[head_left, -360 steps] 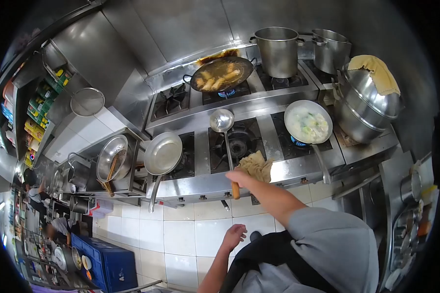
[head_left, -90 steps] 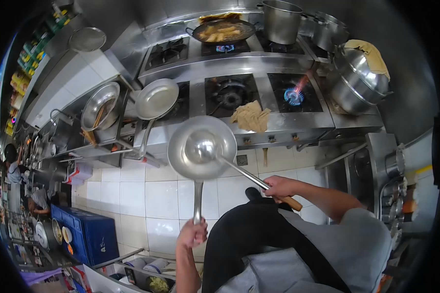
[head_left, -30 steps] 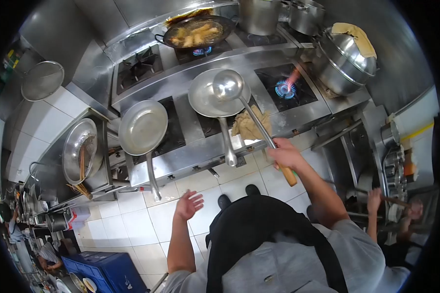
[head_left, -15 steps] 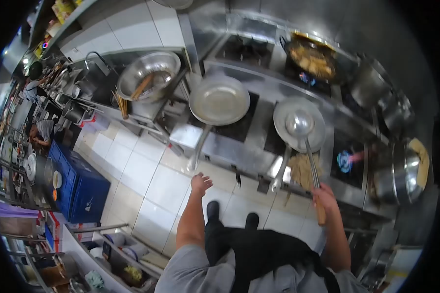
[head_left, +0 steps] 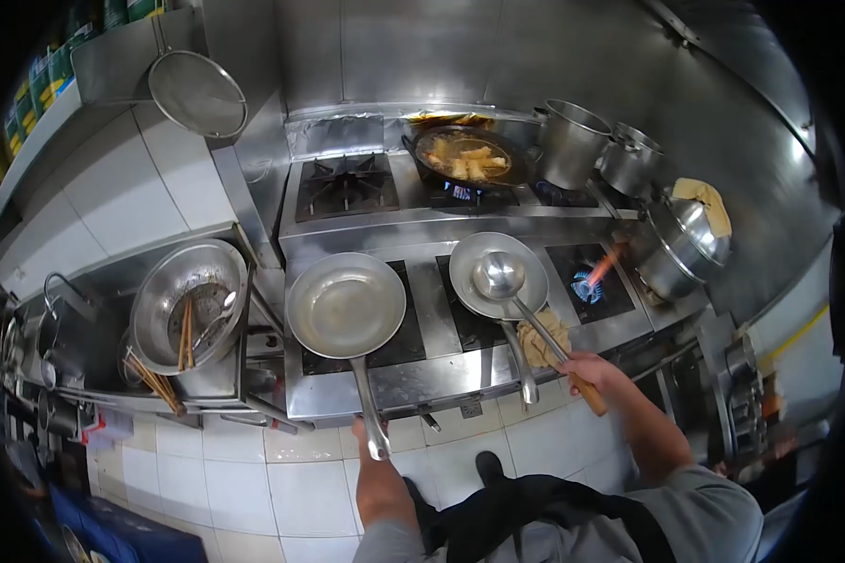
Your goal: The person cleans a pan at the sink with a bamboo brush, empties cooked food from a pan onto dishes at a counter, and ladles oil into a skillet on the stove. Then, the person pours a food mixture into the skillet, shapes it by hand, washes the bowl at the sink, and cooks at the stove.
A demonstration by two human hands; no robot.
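Observation:
My right hand (head_left: 591,372) is closed round the wooden grip of a ladle (head_left: 542,330). The ladle's metal bowl rests in or just over a frying pan (head_left: 467,266) on the front burner. Low at the stove's front edge, my left hand (head_left: 360,433) is beside and partly behind the handle of a second frying pan (head_left: 347,305). Its fingers are mostly hidden, so I cannot tell whether it touches that handle. No food shows in the second pan. A crumpled beige cloth (head_left: 543,340) lies on the stove by the ladle's shaft.
A lit burner (head_left: 588,287) flames at the right, near a large lidded pot (head_left: 676,249) with a cloth on top. Behind, pieces of food fry in a dark wok (head_left: 469,158). A metal basin (head_left: 190,305) holding chopsticks stands at the left, below a hanging strainer (head_left: 197,94).
My view has turned toward the stove. My left hand, open with fingers apart before, has moved forward to the left pan's handle. My right hand still holds the ladle.

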